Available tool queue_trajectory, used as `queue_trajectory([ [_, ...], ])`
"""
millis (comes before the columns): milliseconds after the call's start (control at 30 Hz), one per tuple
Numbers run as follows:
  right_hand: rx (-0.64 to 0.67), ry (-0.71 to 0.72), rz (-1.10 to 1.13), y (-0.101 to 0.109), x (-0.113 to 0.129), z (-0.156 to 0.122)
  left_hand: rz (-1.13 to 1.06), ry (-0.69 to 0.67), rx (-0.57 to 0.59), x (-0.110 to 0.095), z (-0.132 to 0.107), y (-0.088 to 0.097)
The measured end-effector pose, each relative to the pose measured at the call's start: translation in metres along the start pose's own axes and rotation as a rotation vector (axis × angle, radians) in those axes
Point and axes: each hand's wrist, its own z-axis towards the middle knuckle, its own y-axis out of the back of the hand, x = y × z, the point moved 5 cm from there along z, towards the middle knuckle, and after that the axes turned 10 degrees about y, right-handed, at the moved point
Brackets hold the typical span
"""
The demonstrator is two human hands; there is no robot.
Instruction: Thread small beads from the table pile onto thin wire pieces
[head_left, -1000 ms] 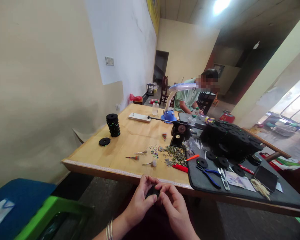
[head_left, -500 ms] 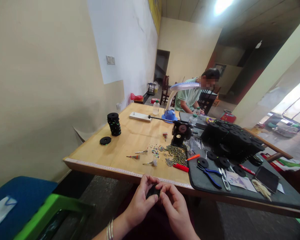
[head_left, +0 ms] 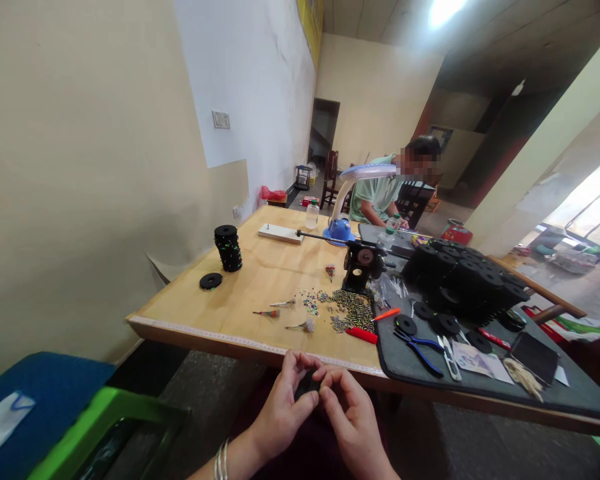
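Left hand: closed round a dark, mostly hidden piece, seemingly steadying it for the right hand, pinched at its edge, contents untellable. Beyond both: tiny yellow-and-black parts, spread loose, presumably for easy reach.

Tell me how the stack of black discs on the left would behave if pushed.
The stack of black discs looks apt to topple, standing taller than wide. Its layers might slide apart, since a similar disc lies separate beside it. Its bumpy sides probably grip well.
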Motion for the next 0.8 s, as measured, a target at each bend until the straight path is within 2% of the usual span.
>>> queue_trajectory([
  [300,-0.018,-0.008,0.099,0.002,-0.005,0.000,-0.046,0.002,0.015,0.002,-0.001,-0.002],
  [467,-0.004,-0.128,0.322,0.006,-0.017,0.003,-0.077,0.028,0.055,0.001,0.000,-0.004],
  [533,0.015,-0.183,0.379,0.008,-0.020,0.005,-0.107,0.042,0.073,0.002,0.001,-0.004],
  [800,0.172,-0.252,0.314,0.006,-0.011,0.020,-0.113,0.074,0.099,0.009,0.003,-0.001],
])
